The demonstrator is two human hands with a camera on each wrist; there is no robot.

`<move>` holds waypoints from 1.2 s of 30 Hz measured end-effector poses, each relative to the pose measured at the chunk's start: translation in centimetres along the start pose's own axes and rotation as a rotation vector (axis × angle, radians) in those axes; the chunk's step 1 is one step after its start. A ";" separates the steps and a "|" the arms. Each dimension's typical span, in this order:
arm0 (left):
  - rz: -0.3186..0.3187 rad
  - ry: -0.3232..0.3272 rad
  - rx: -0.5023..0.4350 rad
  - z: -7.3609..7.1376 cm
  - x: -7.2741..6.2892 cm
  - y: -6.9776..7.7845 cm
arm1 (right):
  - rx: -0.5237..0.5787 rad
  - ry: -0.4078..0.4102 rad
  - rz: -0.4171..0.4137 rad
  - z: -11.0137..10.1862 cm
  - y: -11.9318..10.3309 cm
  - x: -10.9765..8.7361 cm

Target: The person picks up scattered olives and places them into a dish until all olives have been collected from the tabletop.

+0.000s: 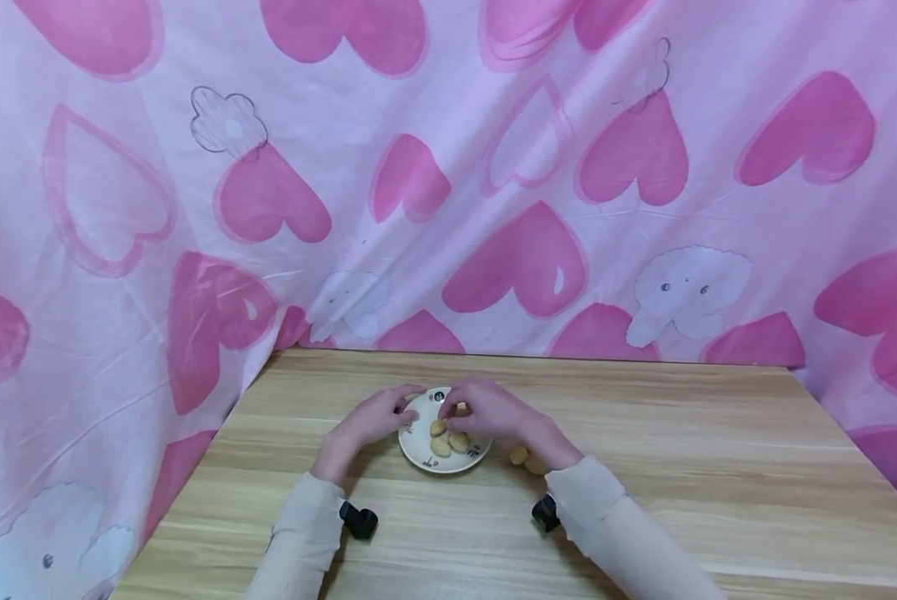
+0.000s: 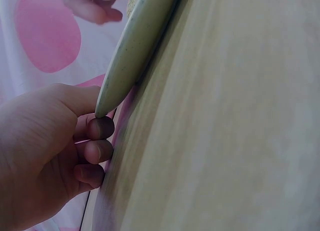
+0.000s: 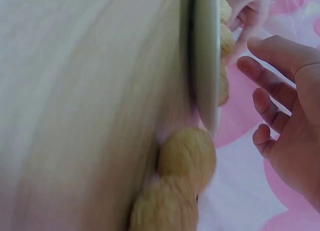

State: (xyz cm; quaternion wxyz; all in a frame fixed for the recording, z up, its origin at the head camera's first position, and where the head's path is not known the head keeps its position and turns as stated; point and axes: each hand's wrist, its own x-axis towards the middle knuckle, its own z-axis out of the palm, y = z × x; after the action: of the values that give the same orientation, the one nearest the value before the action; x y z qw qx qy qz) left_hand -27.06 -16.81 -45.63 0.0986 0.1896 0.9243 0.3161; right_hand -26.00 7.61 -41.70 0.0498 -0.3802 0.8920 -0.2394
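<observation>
A small white plate [image 1: 414,450] with printed motifs stands on the table, bearing three tan, wrinkled walnuts [image 1: 440,447]. My left hand [image 1: 373,416] pinches the plate's left edge, thumb at the rim and fingertips beneath it, as the left wrist view shows. Over the plate's right side hovers my right hand [image 1: 496,410], its fingers loosely bent and apart. In the right wrist view those fingers [image 3: 270,88] hold nothing and stand just off the walnuts on the plate. Two more walnuts [image 3: 186,156] lie on the table to the right of the plate, below my right wrist.
The wood-grain table [image 1: 719,475] spreads out on both sides of the plate. A pink curtain [image 1: 448,108] with hearts hangs behind the table and along its left side. Black wrist devices [image 1: 359,521] sit at both sleeve cuffs.
</observation>
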 end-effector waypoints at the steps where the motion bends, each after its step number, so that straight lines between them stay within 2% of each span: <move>1: 0.000 0.001 -0.001 0.0 0.0 0.0 | 0.005 0.003 0.006 -0.1 0.1 -0.1; 5: -0.001 0.006 -0.003 0.0 -0.1 0.0 | 0.015 0.028 0.028 -0.7 0.4 -0.9; 9: -0.003 0.005 0.001 0.0 -0.1 0.0 | 0.016 0.050 0.004 -1.1 0.9 -2.0; 26: -0.003 0.004 0.002 0.1 0.0 0.1 | 0.055 0.045 0.040 -2.0 2.5 -5.2; 32: 0.001 0.005 -0.006 0.1 0.1 0.0 | 0.036 0.044 0.024 -2.2 2.9 -6.3; 36: 0.005 0.001 -0.002 0.0 0.0 0.1 | 0.053 0.022 0.082 -2.3 3.1 -7.1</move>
State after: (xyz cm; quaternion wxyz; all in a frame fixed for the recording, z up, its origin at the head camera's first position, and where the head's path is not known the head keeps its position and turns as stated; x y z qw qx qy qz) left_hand -27.05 -16.73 -45.61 0.0973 0.1917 0.9236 0.3174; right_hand -23.63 15.35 -41.82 0.0600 -0.3392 0.9006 -0.2649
